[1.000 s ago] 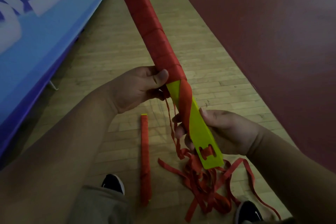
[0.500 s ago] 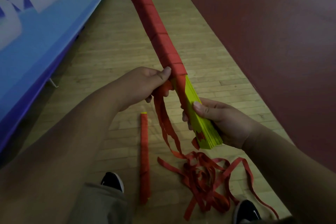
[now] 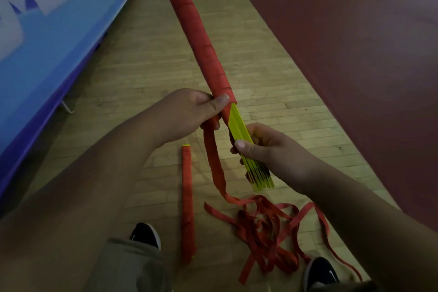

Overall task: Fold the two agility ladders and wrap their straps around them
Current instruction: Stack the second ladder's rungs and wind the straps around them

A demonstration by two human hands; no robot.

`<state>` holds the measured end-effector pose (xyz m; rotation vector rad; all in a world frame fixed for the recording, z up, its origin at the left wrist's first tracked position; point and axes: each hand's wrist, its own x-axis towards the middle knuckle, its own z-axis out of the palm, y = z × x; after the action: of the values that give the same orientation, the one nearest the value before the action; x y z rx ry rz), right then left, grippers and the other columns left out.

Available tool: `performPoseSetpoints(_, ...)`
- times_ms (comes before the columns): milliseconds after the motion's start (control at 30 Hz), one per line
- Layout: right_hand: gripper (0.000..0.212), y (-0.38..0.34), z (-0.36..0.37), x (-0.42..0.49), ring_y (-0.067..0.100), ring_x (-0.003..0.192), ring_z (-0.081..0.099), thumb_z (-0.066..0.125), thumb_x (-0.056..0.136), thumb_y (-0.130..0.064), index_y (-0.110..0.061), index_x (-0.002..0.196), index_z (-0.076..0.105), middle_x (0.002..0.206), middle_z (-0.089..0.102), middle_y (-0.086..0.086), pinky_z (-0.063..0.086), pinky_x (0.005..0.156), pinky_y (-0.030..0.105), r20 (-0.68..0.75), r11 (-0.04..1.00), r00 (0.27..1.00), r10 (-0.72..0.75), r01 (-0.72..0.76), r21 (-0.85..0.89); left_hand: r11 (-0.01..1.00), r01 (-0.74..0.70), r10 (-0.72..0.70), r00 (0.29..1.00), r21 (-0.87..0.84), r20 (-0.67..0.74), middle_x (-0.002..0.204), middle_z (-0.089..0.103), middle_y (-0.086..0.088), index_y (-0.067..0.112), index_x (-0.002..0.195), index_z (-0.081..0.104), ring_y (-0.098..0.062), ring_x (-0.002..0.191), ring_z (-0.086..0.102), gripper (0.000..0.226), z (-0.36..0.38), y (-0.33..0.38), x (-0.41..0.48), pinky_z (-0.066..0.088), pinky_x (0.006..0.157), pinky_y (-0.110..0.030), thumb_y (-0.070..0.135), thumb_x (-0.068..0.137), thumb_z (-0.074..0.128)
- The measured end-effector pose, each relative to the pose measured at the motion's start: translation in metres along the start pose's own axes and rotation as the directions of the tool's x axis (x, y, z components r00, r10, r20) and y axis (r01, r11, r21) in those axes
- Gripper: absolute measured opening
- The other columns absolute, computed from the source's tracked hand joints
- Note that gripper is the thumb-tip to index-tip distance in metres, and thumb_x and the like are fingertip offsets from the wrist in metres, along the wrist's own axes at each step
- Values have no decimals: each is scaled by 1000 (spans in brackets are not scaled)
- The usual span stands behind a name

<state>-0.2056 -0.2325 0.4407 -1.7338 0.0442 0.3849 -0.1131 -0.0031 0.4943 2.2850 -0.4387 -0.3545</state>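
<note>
The left hand [image 3: 187, 111] pinches the strap [image 3: 214, 161] against the ladder [image 3: 196, 38]; the right hand [image 3: 267, 149] grips its yellow rungs [image 3: 238, 123]. Lettering on the banner [image 3: 47, 38], perhaps "ALL", is cropped.

Everything is being rendered dim and underexposed. The wooden floor [image 3: 147, 59] is being lit softly and evenly, with only faint shadows being cast. The forearms [image 3: 71, 197] are being left murky and soft. The floor's right edge is being bowed by wide-angle distortion; fine detail is being smeared.

Wood floor [image 3: 147, 54] open ahead; blue barrier [image 3: 47, 42] blocks left; strap tangle [image 3: 267, 223], wrapped ladder [image 3: 187, 197] clutter floor below.
</note>
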Motion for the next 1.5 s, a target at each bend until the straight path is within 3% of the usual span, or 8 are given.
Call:
performPoseSetpoints(167,27,2,1,2,15,78,65,81,99,-41,-29,118,67,91,67,1,53,69,36,-87,995,996,-10,1,-99,999,2,-1,1000,-36,6,88,83,14,27,91,84,3,82,74,55,3,4,-3,49,82,-27,73,99,55)
performPoseSetpoints(333,35,6,6,7,24,98,76,88,92,-40,-34,119,66,109,73,2,65,86,57,-147,978,987,-60,28,-205,999,4,-7,999,-43,-54,79,80,15,26,83,85,5,75,73,58,14,10,-4,49,75,-24,80,87,64)
performPoseSetpoints(500,46,0,-4,9,12,106,76,90,88,-48,-39,127,66,119,75,-10,64,98,49,-21,969,999,26,-31,-245,997,-54,51,997,-48,-56,86,80,19,38,91,83,3,81,74,29,21,14,0,53,81,-29,64,94,72)
performPoseSetpoints(600,46,-9,-22,7,12,121,73,80,92,-42,-34,136,69,130,77,-12,54,112,53,25,994,999,-22,24,-107,998,-58,58,998,5,-11,91,79,22,44,94,81,6,86,72,21,20,13,4,53,83,-27,63,95,72)
performPoseSetpoints(867,42,-16,-38,11,32,126,73,76,98,-29,-21,140,72,131,78,10,50,117,61,-183,941,959,-218,256,219,998,23,-40,961,65,275,98,80,23,44,102,81,3,97,74,24,43,8,3,56,94,-30,64,90,78)
performPoseSetpoints(967,38,-10,-41,12,35,125,74,77,99,-22,-13,136,73,131,77,13,51,117,63,-199,936,961,-192,240,259,995,8,-40,944,97,328,97,79,24,45,97,81,4,96,73,24,48,8,4,55,92,-30,68,89,77)
performPoseSetpoints(1233,32,-8,-47,10,31,117,78,70,105,-19,-5,133,73,123,80,12,61,99,43,-249,904,961,-118,208,374,995,-27,-16,910,97,414,122,77,20,45,127,75,1,117,70,65,45,15,3,53,114,-40,86,78,63)
performPoseSetpoints(1500,31,-5,-55,13,30,110,79,71,105,-26,-6,129,75,112,80,9,64,98,46,-284,831,959,-8,165,532,998,-42,54,871,-37,489,121,79,15,36,125,78,-4,116,72,47,38,2,5,51,108,-35,70,99,60)
